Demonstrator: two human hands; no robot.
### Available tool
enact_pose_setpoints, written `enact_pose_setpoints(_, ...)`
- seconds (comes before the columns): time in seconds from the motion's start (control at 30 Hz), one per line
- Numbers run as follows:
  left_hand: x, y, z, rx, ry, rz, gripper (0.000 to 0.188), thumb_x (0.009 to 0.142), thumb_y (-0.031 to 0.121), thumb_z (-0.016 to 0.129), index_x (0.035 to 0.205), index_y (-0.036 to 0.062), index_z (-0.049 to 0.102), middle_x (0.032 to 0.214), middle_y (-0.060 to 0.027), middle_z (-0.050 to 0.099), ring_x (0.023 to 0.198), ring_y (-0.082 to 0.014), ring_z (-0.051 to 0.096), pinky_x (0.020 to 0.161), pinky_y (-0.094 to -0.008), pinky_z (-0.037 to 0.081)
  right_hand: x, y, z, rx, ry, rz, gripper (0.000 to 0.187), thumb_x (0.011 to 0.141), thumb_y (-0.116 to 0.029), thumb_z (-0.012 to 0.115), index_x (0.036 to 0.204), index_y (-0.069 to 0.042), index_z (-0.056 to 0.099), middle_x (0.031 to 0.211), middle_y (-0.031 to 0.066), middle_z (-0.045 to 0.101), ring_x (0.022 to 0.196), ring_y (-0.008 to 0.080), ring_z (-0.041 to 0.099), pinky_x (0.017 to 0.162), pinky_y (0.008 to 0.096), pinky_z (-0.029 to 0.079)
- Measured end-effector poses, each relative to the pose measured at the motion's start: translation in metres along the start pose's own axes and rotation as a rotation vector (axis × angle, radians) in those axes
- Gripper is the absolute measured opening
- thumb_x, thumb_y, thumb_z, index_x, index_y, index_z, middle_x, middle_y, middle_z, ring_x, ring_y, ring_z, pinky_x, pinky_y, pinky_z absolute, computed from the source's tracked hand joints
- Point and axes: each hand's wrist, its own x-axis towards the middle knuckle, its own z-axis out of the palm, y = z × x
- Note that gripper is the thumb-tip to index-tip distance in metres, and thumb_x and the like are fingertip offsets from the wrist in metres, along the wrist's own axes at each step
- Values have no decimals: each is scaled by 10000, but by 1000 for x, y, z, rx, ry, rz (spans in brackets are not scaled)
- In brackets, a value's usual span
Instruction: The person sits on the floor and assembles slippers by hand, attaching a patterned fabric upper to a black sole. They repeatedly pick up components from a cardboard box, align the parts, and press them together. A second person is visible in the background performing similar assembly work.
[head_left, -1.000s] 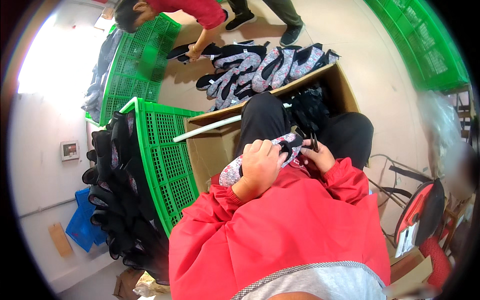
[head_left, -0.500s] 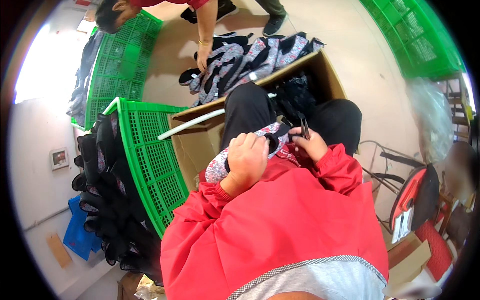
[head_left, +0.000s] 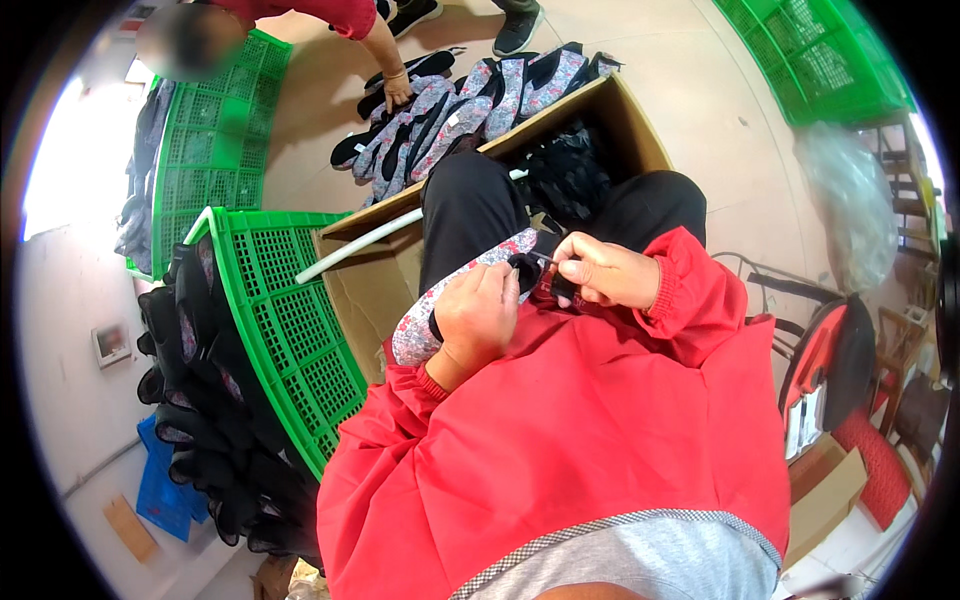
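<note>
One floral slipper lies across my lap, over my black trousers, and I keep it there because my thighs are the only steady support I have while sitting. My left hand is curled over its upper, pinning it so the heel end points towards my left knee and the open end faces my other hand. My right hand is pinched shut on a small dark piece at the slipper's mouth; what that piece is I cannot tell, since it is tiny and half hidden by my fingers. The slipper looks soft, grey-white with small pink and red flowers, trimmed in black at the opening. Just beyond my knees stands an open cardboard box with dark things inside, its near corner touching my legs. By its left edge a green plastic crate leans, with black slippers stacked along its outer side. On the floor past the box's far edge lie more patterned slippers, where another person's hand reaches down.
</note>
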Motion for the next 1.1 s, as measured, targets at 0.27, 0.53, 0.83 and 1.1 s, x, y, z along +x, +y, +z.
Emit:
enact_pose_setpoints(0.27, -3, -2, 4, -11, 33, 34, 93, 766, 82, 718, 831, 56, 657, 726, -92, 637, 637, -284, 627, 594, -366, 502, 9, -16, 4, 174, -57, 187, 222, 991, -226, 551, 1080, -35, 480, 760, 92, 605, 428, 61, 380, 398, 221, 293)
enact_pose_setpoints(0.53, -2, 0, 7, -12, 34, 68, 82, 782, 87, 715, 831, 64, 653, 717, -90, 633, 617, -278, 622, 576, -361, 496, 16, -24, 3, -73, 37, 270, 234, 975, -249, 551, 1060, -40, 489, 660, 55, 584, 417, 49, 354, 385, 222, 275)
enact_pose_setpoints(0.83, -5, -2, 12, 3, 34, 70, 87, 775, 89, 715, 825, 69, 648, 717, -77, 626, 609, -274, 611, 570, -363, 491, 22, -21, 2, -235, 103, 238, 271, 922, -317, 620, 990, -62, 559, 633, 46, 597, 464, 108, 516, 448, 284, 422)
enact_pose_setpoints(1.1, 1, -2, 5, -70, 44, 34, 78, 771, 67, 715, 801, 58, 643, 704, -93, 617, 598, -278, 609, 553, -358, 480, 19, -19, 1, -94, 16, 260, 204, 977, -206, 537, 1090, -44, 485, 682, 65, 602, 434, 48, 379, 398, 213, 288)
